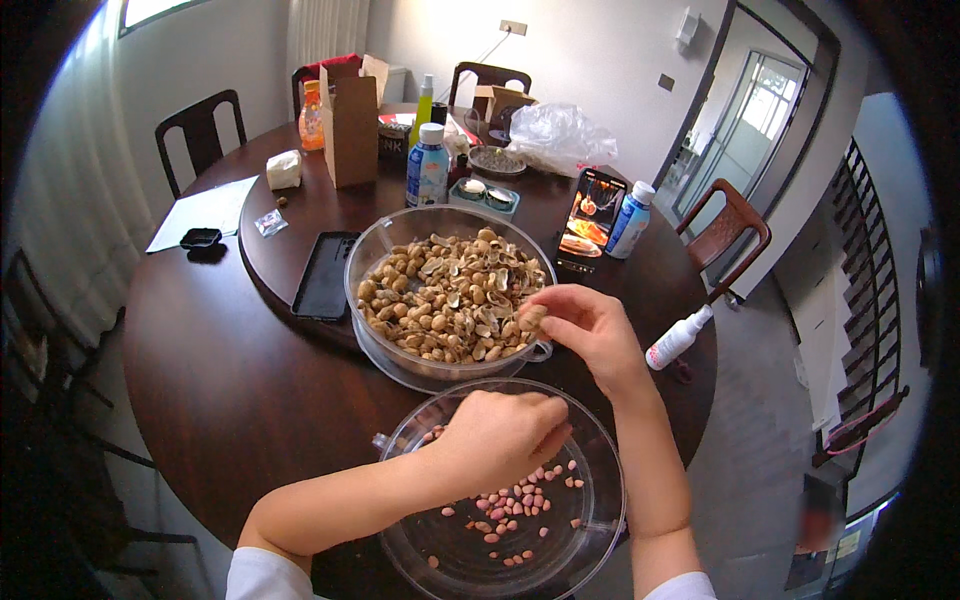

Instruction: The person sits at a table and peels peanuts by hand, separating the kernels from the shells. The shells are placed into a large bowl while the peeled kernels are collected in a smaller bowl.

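Observation:
My right hand [596,330] pinches a peanut shell [532,319] between thumb and fingers, at the right rim of a clear plastic bowl [361,330]. That bowl holds a heap of whole peanuts and split shells [450,300]. Closer to me stands a second clear bowl [409,559], with shelled pink peanut kernels [517,502] scattered over its bottom. Above its far half is my left hand [502,435], back upward and fingers curled down. Whatever lies between those fingers is hidden by the hand.
Left of the full bowl lies a black phone case [324,276] on the round wooden table [210,375]. A phone [591,219] with a lit screen leans by a blue bottle [630,220]. A white spray bottle [679,337] stands right. Behind are a cardboard box [352,131] and a plastic bag [559,135].

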Demonstrator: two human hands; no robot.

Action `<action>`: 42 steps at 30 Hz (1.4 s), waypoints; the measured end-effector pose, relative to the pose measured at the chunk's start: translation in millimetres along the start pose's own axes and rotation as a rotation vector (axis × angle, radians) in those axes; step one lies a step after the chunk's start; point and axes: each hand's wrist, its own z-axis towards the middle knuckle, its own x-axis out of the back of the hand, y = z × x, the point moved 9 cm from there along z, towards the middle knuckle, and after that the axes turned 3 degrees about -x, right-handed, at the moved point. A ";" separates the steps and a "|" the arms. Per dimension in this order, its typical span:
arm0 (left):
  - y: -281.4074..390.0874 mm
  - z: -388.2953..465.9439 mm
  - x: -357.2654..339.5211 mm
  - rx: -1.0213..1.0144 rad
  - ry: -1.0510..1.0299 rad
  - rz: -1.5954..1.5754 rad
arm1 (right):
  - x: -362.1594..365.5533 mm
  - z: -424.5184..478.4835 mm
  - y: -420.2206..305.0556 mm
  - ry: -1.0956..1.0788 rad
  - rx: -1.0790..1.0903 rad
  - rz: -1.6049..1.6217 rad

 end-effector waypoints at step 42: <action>-17.7 -1.9 6.2 0.318 0.023 -0.582 | -8.9 -73.8 -52.6 -0.055 0.506 -0.133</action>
